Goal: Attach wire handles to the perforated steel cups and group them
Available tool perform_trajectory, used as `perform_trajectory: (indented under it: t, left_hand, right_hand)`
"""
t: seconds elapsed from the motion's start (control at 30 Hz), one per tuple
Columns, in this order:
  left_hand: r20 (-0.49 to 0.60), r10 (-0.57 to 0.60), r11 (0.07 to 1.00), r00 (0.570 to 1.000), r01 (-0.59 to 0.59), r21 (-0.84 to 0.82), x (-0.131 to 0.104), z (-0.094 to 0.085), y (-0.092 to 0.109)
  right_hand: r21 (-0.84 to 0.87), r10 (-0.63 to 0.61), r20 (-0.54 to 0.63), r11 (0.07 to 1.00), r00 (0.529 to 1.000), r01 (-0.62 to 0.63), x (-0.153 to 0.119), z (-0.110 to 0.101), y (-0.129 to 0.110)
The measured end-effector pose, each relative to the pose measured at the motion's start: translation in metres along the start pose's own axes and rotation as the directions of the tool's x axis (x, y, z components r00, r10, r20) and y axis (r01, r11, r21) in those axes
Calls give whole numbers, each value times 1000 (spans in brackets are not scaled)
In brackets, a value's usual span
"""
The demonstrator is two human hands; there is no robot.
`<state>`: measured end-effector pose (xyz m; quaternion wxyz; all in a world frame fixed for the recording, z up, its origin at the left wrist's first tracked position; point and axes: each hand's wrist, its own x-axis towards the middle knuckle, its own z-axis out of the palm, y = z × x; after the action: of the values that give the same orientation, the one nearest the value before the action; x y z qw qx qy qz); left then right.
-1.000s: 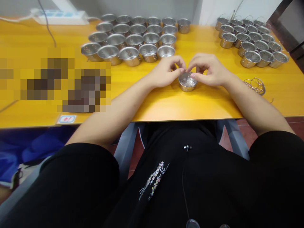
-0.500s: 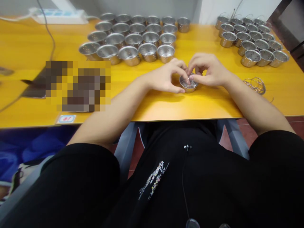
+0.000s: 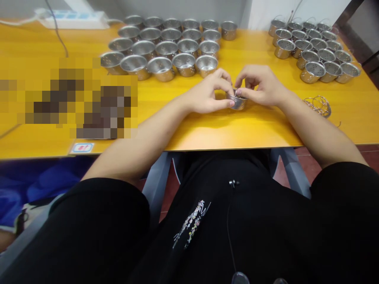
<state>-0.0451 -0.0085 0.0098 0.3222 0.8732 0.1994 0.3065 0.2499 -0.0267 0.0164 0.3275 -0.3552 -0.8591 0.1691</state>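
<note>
A small stainless-steel cup (image 3: pixel 239 104) is between my hands above the wooden table. My left hand (image 3: pixel 211 92) grips its left side, thumb on the near wall and fingers at the rim. The thumb and fingers of my right hand (image 3: pixel 258 86) pinch a thin wire handle (image 3: pixel 236 92) at the cup's top. Whether the wire's ends sit in the cup's holes is hidden by my fingers. A tangled pile of wire handles (image 3: pixel 318 106) lies beyond my right wrist.
Rows of perforated metal cups (image 3: pixel 161 68) stand at the back left. On the right stand cups with wire handles (image 3: pixel 314 71). A power strip (image 3: pixel 77 19) lies at the far left, blurred-out items (image 3: pixel 103 114) nearer. The table's front edge (image 3: pixel 222 150) runs before my body.
The cup has tilted, so more of its outer wall and less of its inside shows. My left thumb has come up onto the cup's side. My right hand has barely moved.
</note>
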Motion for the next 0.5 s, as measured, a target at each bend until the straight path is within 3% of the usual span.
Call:
perform_trajectory:
  t: [0.2, 0.5]
  left_hand:
    - [47, 39, 997, 998, -36, -72, 1, 2, -2]
    - [26, 38, 993, 999, -35, -112, 3, 8, -9]
  right_hand:
    - [-97, 18, 31, 995, 999, -15, 1, -3, -4]
    - [-51, -9, 9, 999, 1000, 9, 3, 2, -6]
